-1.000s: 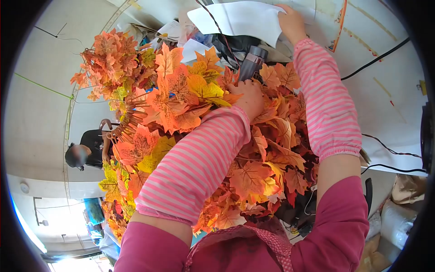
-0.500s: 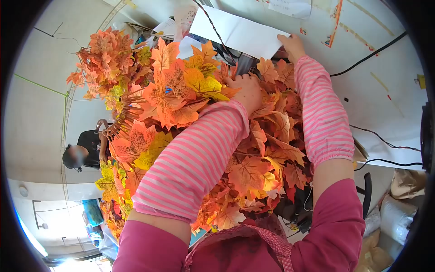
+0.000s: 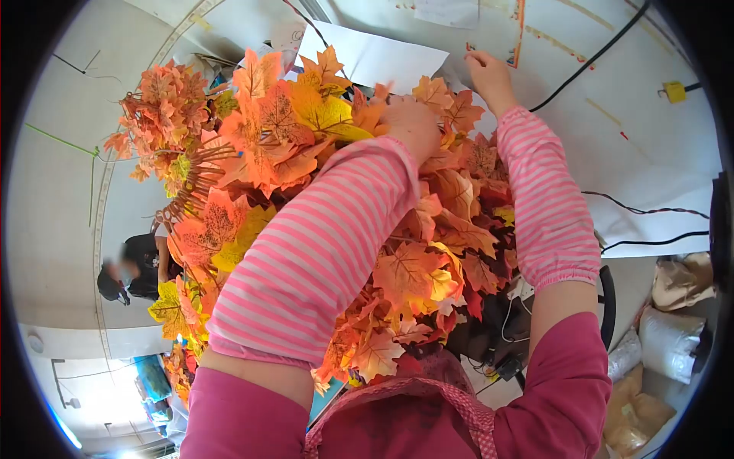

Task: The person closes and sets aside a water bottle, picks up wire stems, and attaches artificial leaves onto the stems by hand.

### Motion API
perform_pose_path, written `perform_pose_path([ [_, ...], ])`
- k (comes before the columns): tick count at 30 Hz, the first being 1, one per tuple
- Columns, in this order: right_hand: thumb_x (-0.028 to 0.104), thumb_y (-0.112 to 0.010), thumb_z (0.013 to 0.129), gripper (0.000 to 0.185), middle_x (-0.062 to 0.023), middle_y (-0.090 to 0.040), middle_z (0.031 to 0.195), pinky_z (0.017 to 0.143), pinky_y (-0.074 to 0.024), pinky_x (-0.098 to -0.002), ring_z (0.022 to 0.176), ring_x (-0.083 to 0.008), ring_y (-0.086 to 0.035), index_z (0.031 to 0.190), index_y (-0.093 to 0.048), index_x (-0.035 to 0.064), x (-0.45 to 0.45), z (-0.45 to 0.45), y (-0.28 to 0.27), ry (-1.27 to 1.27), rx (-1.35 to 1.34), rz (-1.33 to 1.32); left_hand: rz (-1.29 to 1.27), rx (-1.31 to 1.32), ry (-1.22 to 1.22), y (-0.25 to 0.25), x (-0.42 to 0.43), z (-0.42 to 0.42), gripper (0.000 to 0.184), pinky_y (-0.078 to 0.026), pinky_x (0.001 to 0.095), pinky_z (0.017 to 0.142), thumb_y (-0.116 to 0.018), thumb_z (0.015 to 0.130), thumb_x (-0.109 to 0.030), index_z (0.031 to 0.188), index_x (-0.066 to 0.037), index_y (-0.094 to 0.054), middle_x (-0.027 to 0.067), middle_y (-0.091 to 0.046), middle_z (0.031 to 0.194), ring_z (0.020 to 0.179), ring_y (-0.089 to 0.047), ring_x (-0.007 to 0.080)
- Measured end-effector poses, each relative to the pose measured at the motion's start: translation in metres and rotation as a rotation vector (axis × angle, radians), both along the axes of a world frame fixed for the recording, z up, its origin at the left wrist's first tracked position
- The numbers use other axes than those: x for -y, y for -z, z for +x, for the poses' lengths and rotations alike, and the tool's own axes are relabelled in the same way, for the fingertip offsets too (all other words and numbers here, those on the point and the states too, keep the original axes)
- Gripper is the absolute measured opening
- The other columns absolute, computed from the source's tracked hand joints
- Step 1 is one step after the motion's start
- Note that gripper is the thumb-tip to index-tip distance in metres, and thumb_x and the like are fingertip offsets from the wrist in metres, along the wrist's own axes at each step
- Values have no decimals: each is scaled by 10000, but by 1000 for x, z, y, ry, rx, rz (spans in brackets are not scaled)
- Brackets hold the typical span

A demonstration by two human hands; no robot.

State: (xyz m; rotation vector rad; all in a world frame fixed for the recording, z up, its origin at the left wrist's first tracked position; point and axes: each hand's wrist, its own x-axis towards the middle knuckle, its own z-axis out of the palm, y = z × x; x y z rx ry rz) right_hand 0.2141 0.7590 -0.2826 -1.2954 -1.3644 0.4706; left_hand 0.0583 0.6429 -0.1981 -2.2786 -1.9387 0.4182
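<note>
From my remote seat, I see one co-worker [image 3: 141,264] at the left edge of the frame. One leaf cluster [image 3: 172,115] sits upper left; the main leaf mass [image 3: 401,279], too many leaves to count, fills the centre. One large white sheet [image 3: 375,55] lies at top centre, just behind the leaves. My two hands are in view. The left hand [image 3: 413,126], above centre, is in among the leaves, its fingertips hidden; I cannot tell whether it grips any. The right hand [image 3: 489,76], upper right of centre, is released, fingers loosely bent, just beside the sheet. At least two pale bags [image 3: 670,343] lie lower right.
</note>
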Motion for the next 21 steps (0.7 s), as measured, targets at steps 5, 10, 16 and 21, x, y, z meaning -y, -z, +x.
perform_pose_path([
  [5,269,-555,842,315,-135,-684,877,712,-476,-342,790,-242,-635,960,-670,0,32,13,-23,-143,-1,-152,-2,10,242,-56,40,47,420,-307,523,970,-568,842,-350,1175,-99,-617,100,-577,1194,1184,-493,273],
  [10,284,-568,851,334,-63,-674,909,718,-461,-292,819,-160,-604,1026,-663,15,69,54,-44,-208,-29,-366,323,-9,682,-70,122,94,325,-390,510,841,-592,810,-262,1070,-86,-681,126,-623,1082,1091,-540,315],
  [16,341,-557,898,332,-10,-646,1005,735,-411,-270,918,-111,-551,1092,-645,87,157,75,-109,-211,-41,-271,-451,467,1194,-138,246,84,231,-501,445,655,-587,762,-160,944,-84,-708,138,-689,856,843,-665,263],
  [21,195,-533,932,253,-41,-656,922,766,-452,-245,840,-104,-574,1034,-643,-9,276,29,-164,-307,-128,-84,-773,1239,894,-174,338,-5,115,-491,421,606,-568,839,-103,857,11,-570,141,-588,894,734,-613,299],
])
